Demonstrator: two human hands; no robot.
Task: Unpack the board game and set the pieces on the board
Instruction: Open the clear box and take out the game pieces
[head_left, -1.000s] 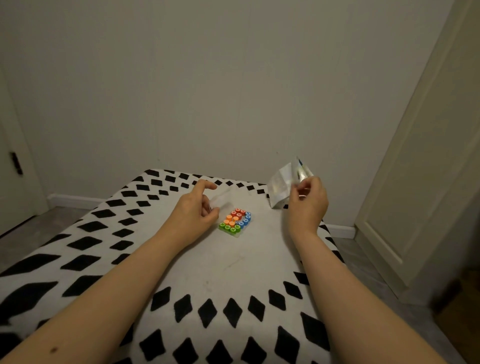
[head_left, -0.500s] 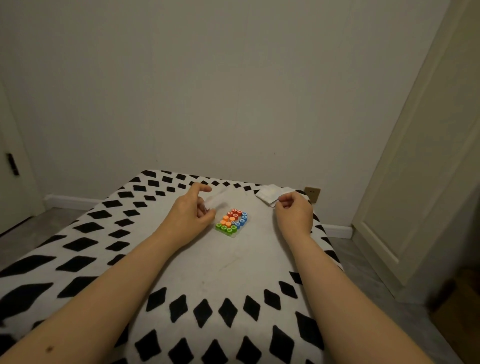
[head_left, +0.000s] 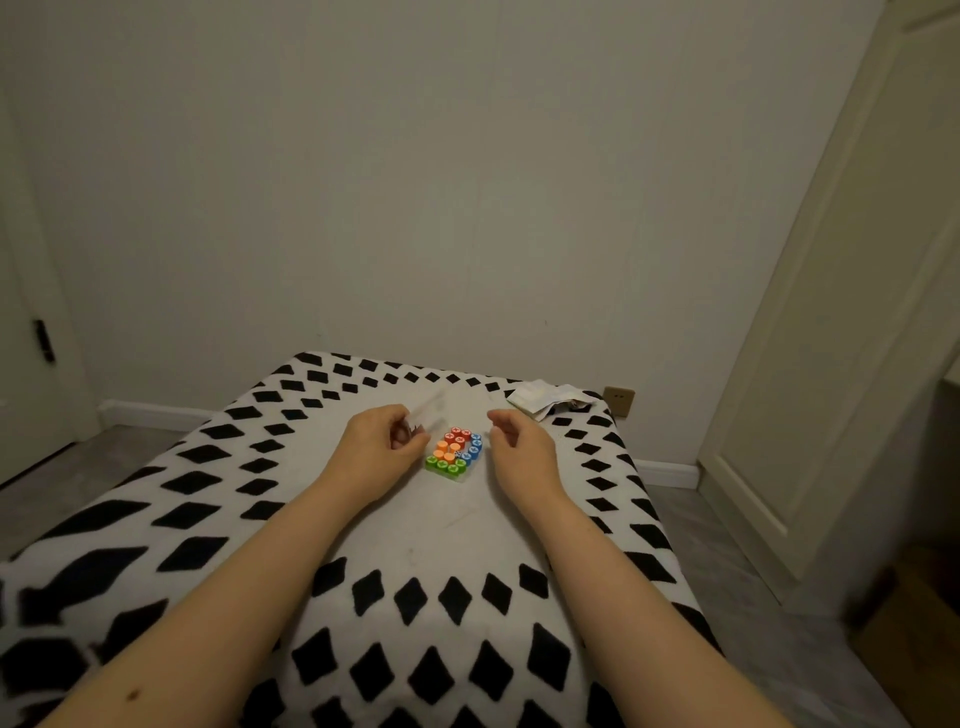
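Game pieces (head_left: 455, 452): small coloured discs in a clear tray, mid-surface toward the far edge. Likely light, hard, easily scattered; lift singly by rims. Left hand (head_left: 382, 447) pinches a clear lid (head_left: 429, 408); right hand (head_left: 517, 447) loosely curled, holding nothing.

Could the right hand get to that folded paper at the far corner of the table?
Probably yes. The right hand is open, and only bare tablecloth lies between it and the folded paper.

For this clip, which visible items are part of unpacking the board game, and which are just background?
Job items:
- tray of coloured pieces
- clear lid, held in left hand
- folded paper, lying at the far right corner
- right hand, beside the tray, holding nothing

Background:
- diamond-patterned blanket
- wall socket
- door
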